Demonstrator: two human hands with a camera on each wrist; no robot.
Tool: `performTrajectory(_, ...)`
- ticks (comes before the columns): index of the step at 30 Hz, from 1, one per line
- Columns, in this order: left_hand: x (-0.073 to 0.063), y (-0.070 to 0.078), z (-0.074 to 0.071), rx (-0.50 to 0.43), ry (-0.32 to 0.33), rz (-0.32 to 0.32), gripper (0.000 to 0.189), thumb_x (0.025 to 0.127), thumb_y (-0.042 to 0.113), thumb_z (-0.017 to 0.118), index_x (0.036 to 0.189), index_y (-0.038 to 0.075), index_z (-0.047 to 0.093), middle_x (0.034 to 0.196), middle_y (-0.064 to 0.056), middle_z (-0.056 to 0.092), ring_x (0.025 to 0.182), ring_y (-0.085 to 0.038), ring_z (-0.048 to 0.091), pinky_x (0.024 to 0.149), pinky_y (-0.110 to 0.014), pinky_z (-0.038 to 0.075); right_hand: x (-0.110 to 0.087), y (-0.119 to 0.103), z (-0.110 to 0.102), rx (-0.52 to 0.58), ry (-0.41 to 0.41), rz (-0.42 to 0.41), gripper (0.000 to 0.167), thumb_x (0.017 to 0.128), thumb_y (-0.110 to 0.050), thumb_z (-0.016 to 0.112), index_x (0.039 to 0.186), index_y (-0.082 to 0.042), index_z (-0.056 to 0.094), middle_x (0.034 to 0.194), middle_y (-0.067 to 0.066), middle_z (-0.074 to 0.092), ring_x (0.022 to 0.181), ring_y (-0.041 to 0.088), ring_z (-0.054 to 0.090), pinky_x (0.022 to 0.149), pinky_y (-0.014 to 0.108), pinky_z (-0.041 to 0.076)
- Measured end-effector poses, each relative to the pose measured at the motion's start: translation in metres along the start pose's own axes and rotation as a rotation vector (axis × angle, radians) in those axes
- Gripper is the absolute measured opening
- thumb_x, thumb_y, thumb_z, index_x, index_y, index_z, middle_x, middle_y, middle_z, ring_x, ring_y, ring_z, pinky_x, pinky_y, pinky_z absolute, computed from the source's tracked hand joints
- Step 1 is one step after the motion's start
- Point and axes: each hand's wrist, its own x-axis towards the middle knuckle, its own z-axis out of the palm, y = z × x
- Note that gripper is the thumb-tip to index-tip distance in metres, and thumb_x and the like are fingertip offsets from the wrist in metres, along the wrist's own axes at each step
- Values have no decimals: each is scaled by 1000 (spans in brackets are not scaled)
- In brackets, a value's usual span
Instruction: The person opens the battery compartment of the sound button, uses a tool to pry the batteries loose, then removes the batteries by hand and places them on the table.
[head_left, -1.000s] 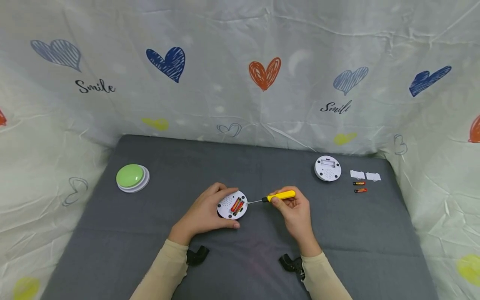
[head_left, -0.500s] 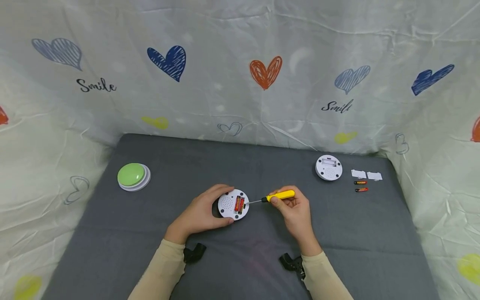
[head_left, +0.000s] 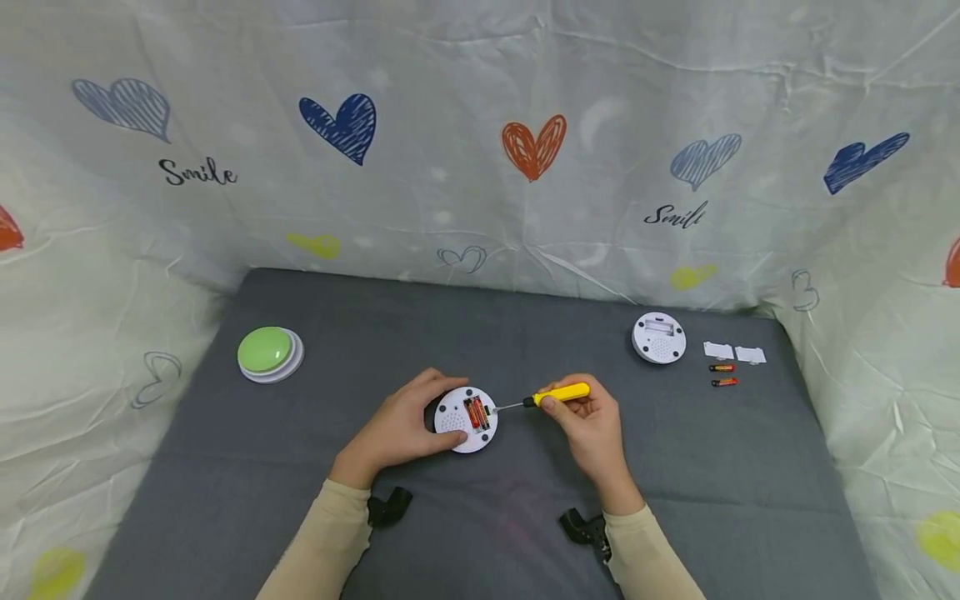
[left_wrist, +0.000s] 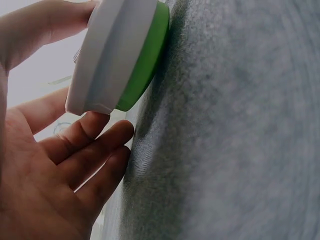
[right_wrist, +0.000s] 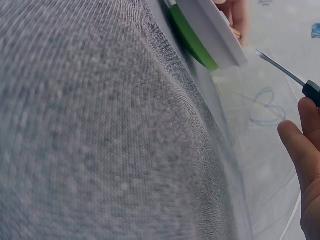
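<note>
My left hand (head_left: 401,425) grips the rim of a round push-button light (head_left: 454,419), its white back up and its green dome (left_wrist: 145,65) down against the cloth. Two red batteries (head_left: 476,412) sit in its uncovered compartment. The thumb lies over the near rim, the fingers round the far left side. My right hand (head_left: 592,429) pinches a screwdriver (head_left: 564,393) by its yellow handle. Its thin shaft (right_wrist: 280,67) points left, the tip at the compartment's right end in the head view. In the right wrist view, that tip looks slightly off the white back.
Another green-topped button (head_left: 270,354) stands at the left. Back right lies an upturned white unit (head_left: 660,346) with a bare battery bay. Beside it are two white covers (head_left: 718,351) and two loose batteries (head_left: 722,367). Grey cloth (head_left: 525,500) covers the table; a printed curtain (head_left: 450,183) hangs behind.
The push-button light has turned counterclockwise in my left hand, so its batteries now lean left. My left thumb has come onto the near rim. The right hand and screwdriver have barely moved.
</note>
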Motion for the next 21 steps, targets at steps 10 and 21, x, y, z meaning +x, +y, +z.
performTrajectory(10,-1,-1,1,28,54,-33,55,87,41,95,136,27,71,121,15,64,102,-7,61,91,-40,57,-3,1,3,-7,-43,-41,27,93,14,79,110,18,59,109,11,75,101,17,77,90,30,64)
performTrajectory(21,-2,-1,-1,56,80,-10,67,87,41,95,144,21,68,119,11,65,105,-10,61,93,-43,56,-6,-1,10,-95,-68,-78,22,93,15,79,109,11,64,107,25,73,99,18,76,86,29,64)
